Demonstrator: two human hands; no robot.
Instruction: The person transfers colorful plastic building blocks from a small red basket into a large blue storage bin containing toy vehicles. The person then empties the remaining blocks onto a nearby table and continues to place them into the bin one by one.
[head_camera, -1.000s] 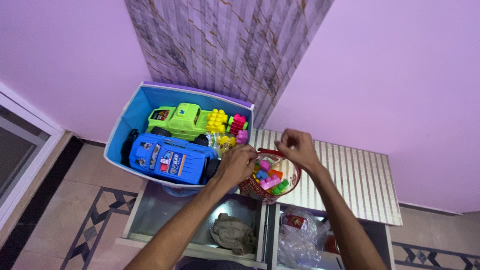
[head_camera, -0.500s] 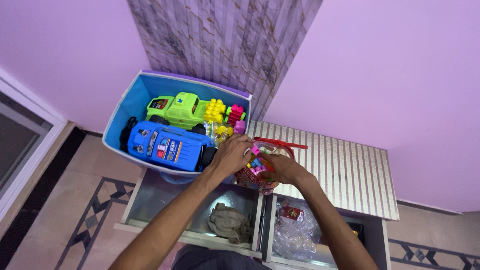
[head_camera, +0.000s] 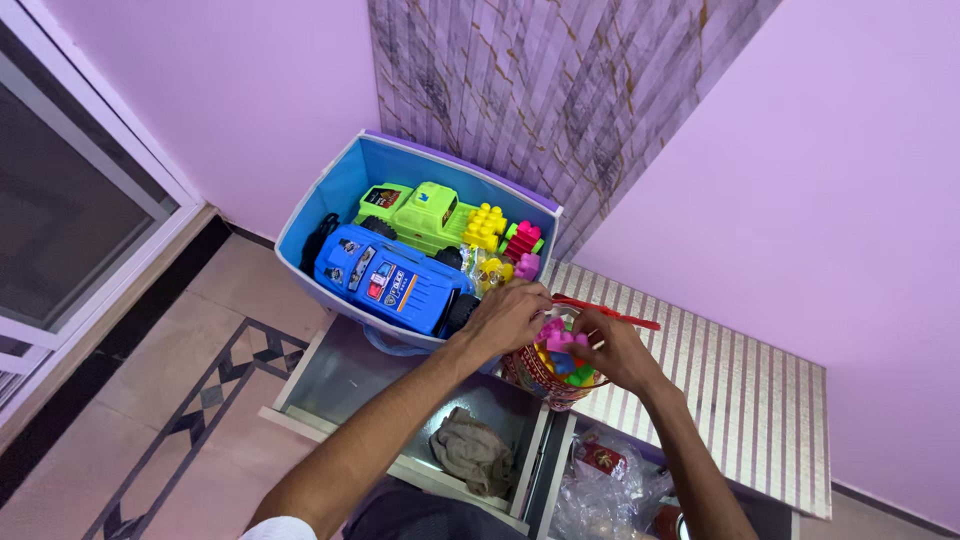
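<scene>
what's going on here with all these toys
A person has both hands at a small red basket full of coloured building blocks, which sits on a striped cabinet top. The left hand grips the basket's near rim, and the right hand reaches in among the blocks. Beside it stands a blue fabric bin holding a blue toy truck, a green toy truck and more blocks. Two drawers below are open; one holds a crumpled cloth.

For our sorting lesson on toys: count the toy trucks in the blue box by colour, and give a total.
Blue toy truck: 1
Green toy truck: 1
Total: 2, both inside the blue box, beside loose building blocks.
</scene>
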